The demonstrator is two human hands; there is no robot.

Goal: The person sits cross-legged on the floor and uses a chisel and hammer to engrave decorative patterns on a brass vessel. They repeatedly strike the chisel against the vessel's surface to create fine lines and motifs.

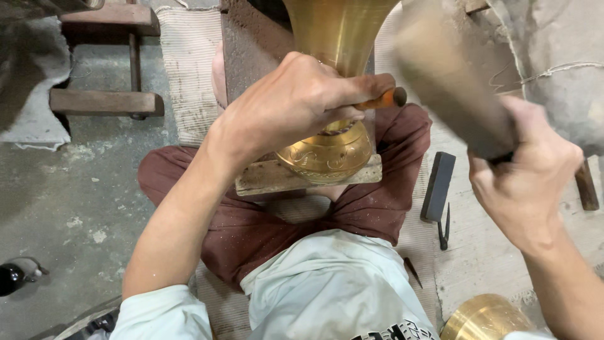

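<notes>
A brass vessel (330, 151) with embossed patterns lies on a wooden block (267, 179) between my crossed legs; its flared brass mouth (340, 31) points away from me. My left hand (289, 104) is closed around a small chisel with an orange-brown handle (384, 99), held against the vessel's round body. My right hand (525, 173) grips a wooden mallet (450, 75), raised and blurred, to the right of the vessel.
A dark flat sharpening stone (438, 186) and small metal tools (444, 230) lie on the mat at right. Another brass piece (484, 318) sits at bottom right. A wooden stool (110, 60) stands at upper left, a dark bottle (16, 276) at lower left.
</notes>
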